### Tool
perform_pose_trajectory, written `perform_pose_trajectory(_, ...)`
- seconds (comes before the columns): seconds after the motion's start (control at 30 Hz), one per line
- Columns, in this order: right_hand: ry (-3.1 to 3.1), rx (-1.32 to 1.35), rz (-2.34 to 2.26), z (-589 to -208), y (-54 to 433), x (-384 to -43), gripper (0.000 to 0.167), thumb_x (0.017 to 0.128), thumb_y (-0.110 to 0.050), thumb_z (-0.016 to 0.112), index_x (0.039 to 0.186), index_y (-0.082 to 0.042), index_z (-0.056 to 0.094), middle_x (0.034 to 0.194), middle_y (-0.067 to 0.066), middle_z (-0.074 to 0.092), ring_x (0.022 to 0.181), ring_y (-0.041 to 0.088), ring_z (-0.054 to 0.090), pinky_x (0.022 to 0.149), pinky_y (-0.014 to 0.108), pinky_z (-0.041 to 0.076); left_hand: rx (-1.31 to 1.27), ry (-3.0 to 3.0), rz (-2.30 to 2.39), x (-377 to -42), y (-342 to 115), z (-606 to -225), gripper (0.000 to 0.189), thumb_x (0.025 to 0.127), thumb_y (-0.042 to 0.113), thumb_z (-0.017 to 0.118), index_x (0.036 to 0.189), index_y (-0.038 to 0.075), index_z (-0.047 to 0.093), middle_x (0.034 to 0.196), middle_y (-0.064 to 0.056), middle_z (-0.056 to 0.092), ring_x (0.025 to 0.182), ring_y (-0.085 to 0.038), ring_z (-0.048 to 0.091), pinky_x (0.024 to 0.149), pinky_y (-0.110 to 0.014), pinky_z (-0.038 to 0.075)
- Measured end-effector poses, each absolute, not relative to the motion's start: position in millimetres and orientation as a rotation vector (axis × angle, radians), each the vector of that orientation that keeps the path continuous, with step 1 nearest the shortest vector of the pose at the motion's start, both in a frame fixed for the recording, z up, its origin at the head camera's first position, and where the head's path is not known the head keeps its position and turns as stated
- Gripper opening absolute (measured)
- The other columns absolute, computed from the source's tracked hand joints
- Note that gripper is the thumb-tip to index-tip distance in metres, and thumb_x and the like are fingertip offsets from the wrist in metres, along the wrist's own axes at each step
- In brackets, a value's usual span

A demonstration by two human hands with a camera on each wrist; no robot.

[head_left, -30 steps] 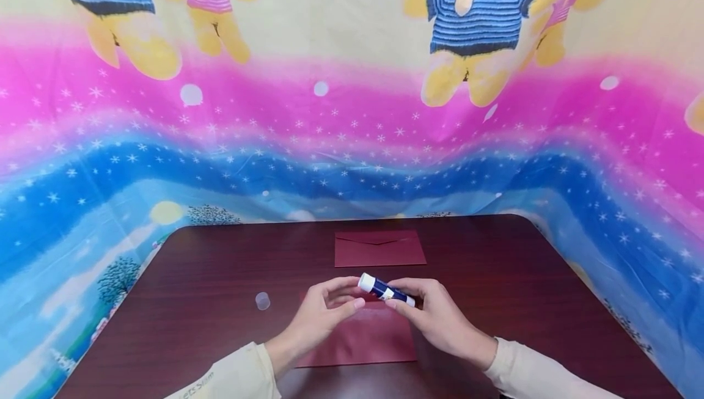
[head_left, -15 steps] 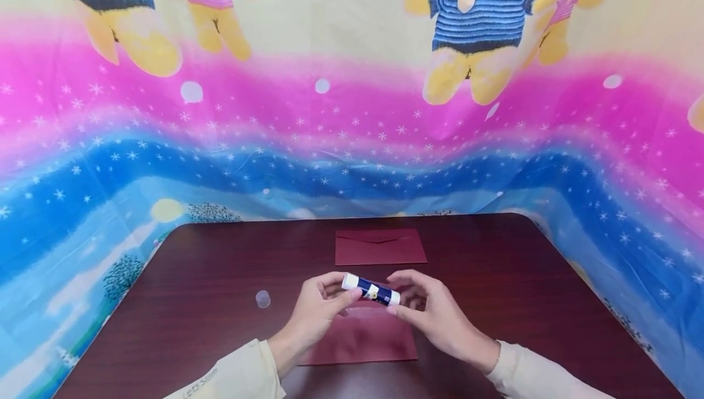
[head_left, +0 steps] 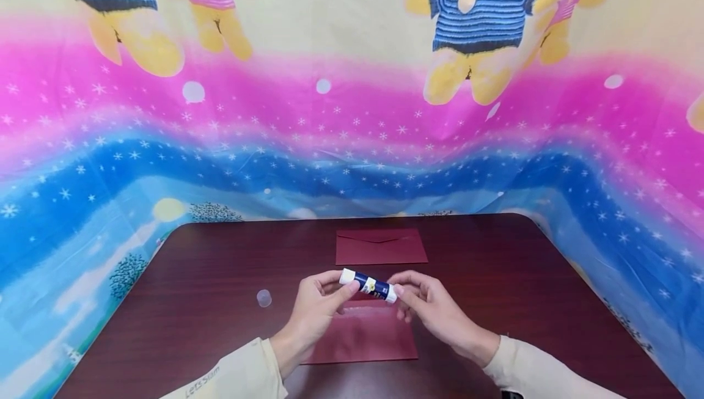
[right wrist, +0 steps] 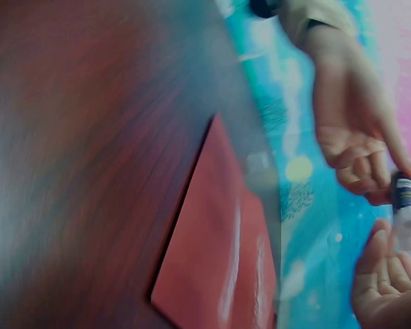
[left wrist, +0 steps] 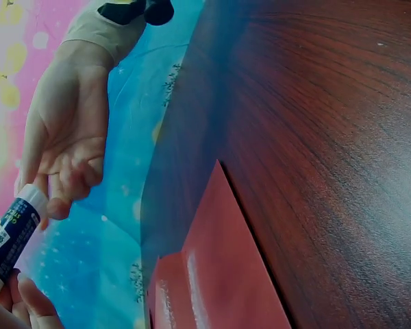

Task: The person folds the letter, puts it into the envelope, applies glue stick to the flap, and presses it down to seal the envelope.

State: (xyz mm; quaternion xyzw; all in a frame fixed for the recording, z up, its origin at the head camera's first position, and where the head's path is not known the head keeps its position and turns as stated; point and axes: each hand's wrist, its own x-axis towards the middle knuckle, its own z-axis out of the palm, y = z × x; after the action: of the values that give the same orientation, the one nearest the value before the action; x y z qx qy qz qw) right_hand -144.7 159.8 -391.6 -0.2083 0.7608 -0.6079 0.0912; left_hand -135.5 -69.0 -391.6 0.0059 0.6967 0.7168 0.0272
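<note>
A glue stick (head_left: 370, 284) with a dark blue label and white ends is held above the table. My left hand (head_left: 315, 306) grips its left part between thumb and fingers. At the other end, my right hand (head_left: 442, 312) pinches the white base, which also shows beside the fingers in the left wrist view, where the glue stick (left wrist: 15, 229) tilts. Below both hands lies a dark red envelope (head_left: 368, 343), its flap side away from me. Whitish shiny streaks of glue (left wrist: 197, 288) run along its flap fold. A small translucent cap (head_left: 264, 298) stands left of my left hand.
Another dark red envelope (head_left: 381, 250) lies farther back on the dark wooden table (head_left: 220, 264), its flap folded down. A printed curtain (head_left: 352, 142) with bears hangs along the table's back and sides.
The glue stick has shifted left, from the right hand's hold into the left hand's grip. The right fingers have moved to its right end. Envelopes and cap stay put.
</note>
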Motion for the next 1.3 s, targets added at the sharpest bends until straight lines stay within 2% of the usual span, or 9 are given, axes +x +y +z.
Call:
perform_pose_trajectory(0.17,2.3,-0.739,-1.862,-395,157,-145,0.024,0.098,-0.008,0.064,0.112,0.009,0.055,0.085,0.004,0.068,0.07,0.004,0.062,0.063,0.023,0.054,0.02,2.156,2.223,-134,-66,-386,0.043,0.089,0.022,0.079,0.124,-0.001,0.068,0.106,-0.014,0.077,0.082,-0.008,0.069,0.066,-0.023,0.055)
perform_pose_trajectory(0.33,2.304,-0.722,-1.801,-393,155,-144,0.032,0.108,-0.018,0.046,0.106,0.009,0.062,0.08,0.013,0.068,0.062,0.005,0.059,0.056,0.026,0.054,0.038,2.191,2.207,-134,-66,-383,0.042,0.089,0.02,0.079,0.123,-0.002,0.068,0.107,-0.016,0.076,0.084,-0.009,0.07,0.066,-0.023,0.055)
perform_pose_trajectory(0.53,2.386,-0.705,-1.84,-394,155,-141,0.024,0.099,-0.01,0.064,0.119,0.001,0.058,0.089,0.009,0.068,0.061,0.007,0.058,0.055,0.025,0.051,0.048,2.248,2.163,-133,-65,-382,0.041,0.089,0.02,0.078,0.123,-0.002,0.069,0.107,-0.017,0.076,0.083,-0.01,0.07,0.065,-0.023,0.055)
perform_pose_trajectory(0.6,2.408,-0.722,-1.818,-394,155,-141,0.016,0.101,-0.012,0.06,0.109,0.002,0.061,0.083,0.009,0.067,0.06,0.007,0.057,0.053,0.025,0.051,0.063,2.249,2.167,-133,-65,-381,0.04,0.089,0.019,0.079,0.122,-0.002,0.069,0.106,-0.017,0.076,0.081,-0.009,0.069,0.064,-0.023,0.054)
perform_pose_trajectory(0.73,2.455,-0.705,-1.763,-393,156,-139,0.03,0.109,-0.021,0.045,0.102,0.0,0.065,0.071,0.011,0.062,0.055,0.009,0.055,0.047,0.027,0.048,0.089,2.247,2.177,-134,-63,-381,0.039,0.088,0.018,0.079,0.12,-0.002,0.07,0.103,-0.017,0.077,0.079,-0.008,0.069,0.062,-0.023,0.054)
perform_pose_trajectory(0.9,2.478,-0.674,-1.823,-395,156,-138,0.024,0.101,-0.014,0.062,0.121,-0.002,0.058,0.086,0.013,0.067,0.058,0.008,0.056,0.05,0.026,0.049,0.077,2.259,2.172,-133,-63,-380,0.039,0.089,0.019,0.079,0.121,-0.001,0.07,0.104,-0.017,0.077,0.08,-0.009,0.07,0.062,-0.023,0.054)
perform_pose_trajectory(1.0,2.498,-0.684,-1.778,-395,156,-138,0.017,0.104,-0.017,0.057,0.108,-0.002,0.061,0.082,0.01,0.065,0.058,0.008,0.054,0.049,0.025,0.047,0.082,2.268,2.17,-133,-62,-380,0.038,0.088,0.019,0.079,0.12,-0.002,0.071,0.103,-0.018,0.077,0.079,-0.009,0.069,0.061,-0.023,0.054)
perform_pose_trajectory(1.1,2.504,-0.674,-1.744,-396,157,-138,0.027,0.109,-0.023,0.046,0.101,-0.003,0.063,0.072,0.009,0.06,0.055,0.009,0.052,0.046,0.025,0.045,0.095,2.264,2.178,-132,-62,-380,0.037,0.088,0.018,0.08,0.118,-0.002,0.071,0.102,-0.018,0.077,0.08,-0.011,0.07,0.06,-0.023,0.053)
perform_pose_trajectory(1.3,2.503,-0.698,-1.812,-398,156,-139,0.015,0.101,-0.014,0.061,0.112,-0.003,0.061,0.081,0.008,0.065,0.062,0.005,0.055,0.053,0.024,0.048,0.07,2.276,2.165,-133,-62,-380,0.038,0.088,0.02,0.08,0.119,-0.001,0.071,0.103,-0.016,0.077,0.082,-0.011,0.071,0.062,-0.023,0.054)
